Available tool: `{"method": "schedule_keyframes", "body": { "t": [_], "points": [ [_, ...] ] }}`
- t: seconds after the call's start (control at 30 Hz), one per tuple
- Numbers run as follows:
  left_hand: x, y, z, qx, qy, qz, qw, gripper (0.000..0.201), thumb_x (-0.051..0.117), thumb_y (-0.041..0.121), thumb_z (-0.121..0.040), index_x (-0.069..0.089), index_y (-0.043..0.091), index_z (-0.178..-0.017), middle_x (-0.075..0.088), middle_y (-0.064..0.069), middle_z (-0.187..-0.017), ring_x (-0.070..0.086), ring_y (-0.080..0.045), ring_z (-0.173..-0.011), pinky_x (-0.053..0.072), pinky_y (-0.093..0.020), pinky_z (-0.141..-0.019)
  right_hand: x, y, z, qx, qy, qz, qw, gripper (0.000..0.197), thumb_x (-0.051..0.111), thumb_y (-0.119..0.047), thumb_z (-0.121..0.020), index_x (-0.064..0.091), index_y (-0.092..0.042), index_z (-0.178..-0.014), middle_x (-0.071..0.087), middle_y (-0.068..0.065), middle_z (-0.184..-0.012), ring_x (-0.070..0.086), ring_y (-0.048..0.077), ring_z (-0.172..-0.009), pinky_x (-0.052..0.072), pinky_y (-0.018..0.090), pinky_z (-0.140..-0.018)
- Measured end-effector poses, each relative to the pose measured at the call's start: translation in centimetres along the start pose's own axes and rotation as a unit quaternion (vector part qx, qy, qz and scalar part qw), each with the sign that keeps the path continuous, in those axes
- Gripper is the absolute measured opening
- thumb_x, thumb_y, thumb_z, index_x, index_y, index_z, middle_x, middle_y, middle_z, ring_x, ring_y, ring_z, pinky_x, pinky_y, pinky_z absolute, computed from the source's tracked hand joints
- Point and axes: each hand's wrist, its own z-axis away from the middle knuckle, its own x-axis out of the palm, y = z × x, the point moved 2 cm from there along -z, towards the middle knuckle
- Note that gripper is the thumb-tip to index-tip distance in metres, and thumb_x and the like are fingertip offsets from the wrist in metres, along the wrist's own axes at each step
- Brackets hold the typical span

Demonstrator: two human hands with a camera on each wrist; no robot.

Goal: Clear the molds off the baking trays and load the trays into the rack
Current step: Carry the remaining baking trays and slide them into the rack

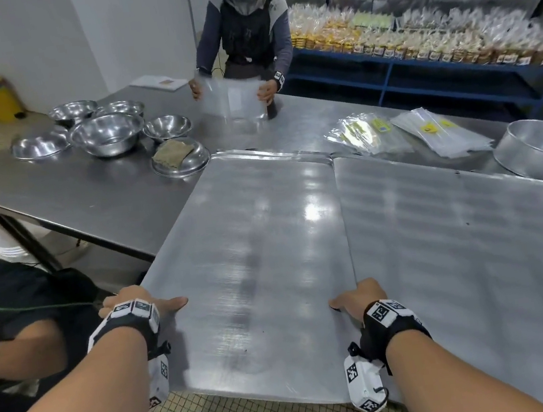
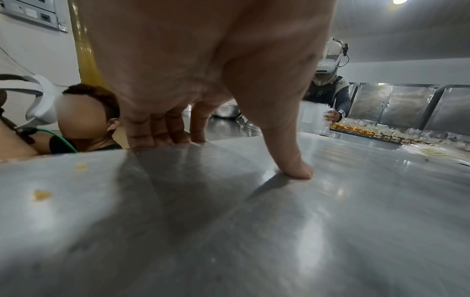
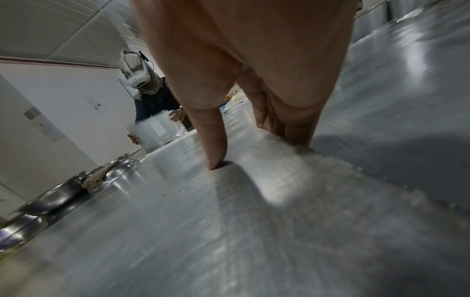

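While both hands pinch it, the baking tray (image 1: pixel 254 242) gleams bare.

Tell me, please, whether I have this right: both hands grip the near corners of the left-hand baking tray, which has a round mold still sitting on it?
Not quite. The left hand and right hand do grip the left-hand baking tray, but the head view shows its surface bare. The round mold sits on the table, at the far right.
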Motion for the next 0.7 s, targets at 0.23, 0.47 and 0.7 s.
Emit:
{"method": "schedule_keyframes", "body": {
  "t": [0.23, 0.47, 0.7],
  "points": [
    [0.4, 1.2, -2.9, 0.004, -0.012, 0.010, 1.000, 0.130, 0.066, 0.090, -0.017, 0.056, 0.013, -0.122, 0.057, -0.018, -0.121, 0.057, -0.038, -0.107, 0.050, -0.048, -0.093, 1.6, -1.3, -1.1, 0.047, 0.009, -0.007, 0.999, 0.047, 0.082, -0.012, -0.071, 0.063, 0.003, -0.111, 0.069, 0.015, -0.097, 0.066, 0.029, -0.085, 0.048, 0.026, -0.066],
    [0.4, 1.7, -5.2, 0.019, -0.073, 0.008, 0.997, 0.138, 0.070, 0.085, -0.008, 0.056, 0.011, -0.124, 0.065, -0.015, -0.111, 0.065, -0.035, -0.096, 0.056, -0.042, -0.083, 3.2, -2.3, -1.5, 0.074, 0.019, -0.022, 0.997, 0.039, 0.084, -0.017, -0.069, 0.063, 0.001, -0.097, 0.070, 0.019, -0.096, 0.068, 0.034, -0.087, 0.053, 0.030, -0.073],
    [0.4, 2.4, -7.5, 0.070, -0.104, -0.061, 0.990, 0.144, 0.060, 0.088, 0.004, 0.060, 0.013, -0.119, 0.066, -0.006, -0.101, 0.066, -0.029, -0.089, 0.056, -0.037, -0.079, 4.5, -2.5, -1.5, 0.092, 0.103, -0.032, 0.990, 0.033, 0.081, -0.014, -0.072, 0.049, -0.009, -0.064, 0.059, 0.011, -0.072, 0.060, 0.032, -0.074, 0.052, 0.030, -0.069]
  ]
}}
